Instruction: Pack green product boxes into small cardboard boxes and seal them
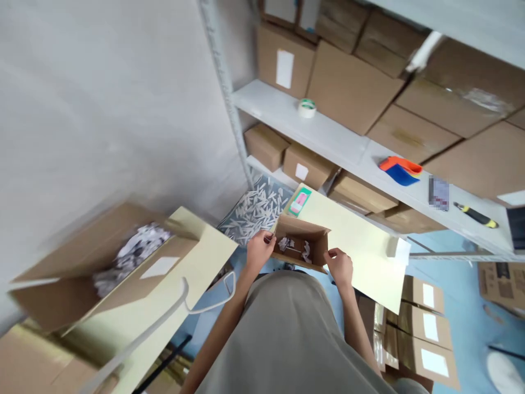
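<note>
An open cardboard box (305,225) sits at the near edge of the pale yellow tabletop (361,241), right in front of my body. Crumpled printed paper (284,244) lies inside it, along with a thin white strip. My left hand (260,247) grips the box's left end, thumb and fingers closed at the edge. At the right end, my right hand (340,266) pinches the rim with bent fingers. Just beyond the box lies a green-edged card with a pink item (300,202).
To the left, a larger open carton (123,295) holds crumpled paper. White paper slips (256,210) cover a patch of floor. The shelf (348,139) carries boxes, a tape roll (307,108) and a yellow-black cutter (476,215). Labelled cartons (424,328) are stacked at right.
</note>
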`<state>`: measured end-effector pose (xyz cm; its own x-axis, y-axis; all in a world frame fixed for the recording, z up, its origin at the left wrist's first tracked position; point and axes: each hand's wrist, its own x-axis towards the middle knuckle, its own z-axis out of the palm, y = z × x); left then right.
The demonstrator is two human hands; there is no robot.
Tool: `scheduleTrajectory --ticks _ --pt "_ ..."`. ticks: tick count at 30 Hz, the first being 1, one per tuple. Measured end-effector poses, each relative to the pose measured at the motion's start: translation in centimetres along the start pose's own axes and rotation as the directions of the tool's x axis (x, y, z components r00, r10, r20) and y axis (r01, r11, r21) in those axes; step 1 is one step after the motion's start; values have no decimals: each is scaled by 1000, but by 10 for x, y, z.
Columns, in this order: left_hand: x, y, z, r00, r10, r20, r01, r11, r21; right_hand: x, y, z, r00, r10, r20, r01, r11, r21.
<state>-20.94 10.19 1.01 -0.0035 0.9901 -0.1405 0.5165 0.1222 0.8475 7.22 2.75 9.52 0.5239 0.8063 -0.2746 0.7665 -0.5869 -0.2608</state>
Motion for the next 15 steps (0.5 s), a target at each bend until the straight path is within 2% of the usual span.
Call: scheduleTrajectory --ticks 4,8,11,15 --pt "43 45 65 986 88 144 -90 996 2 33 55 -29 989 131 -75 -124 988 90" --pt "72 72 118 969 120 218 -123 992 1 58 95 -49 970 212 -120 -193 969 153" --pt "88 80 142 957 114 268 -120 993 7 71 112 -56 963 245 -111 -220 955 196" --pt "101 78 158 950 82 300 -86 996 -1 84 123 -54 952 293 -88 -266 935 236"
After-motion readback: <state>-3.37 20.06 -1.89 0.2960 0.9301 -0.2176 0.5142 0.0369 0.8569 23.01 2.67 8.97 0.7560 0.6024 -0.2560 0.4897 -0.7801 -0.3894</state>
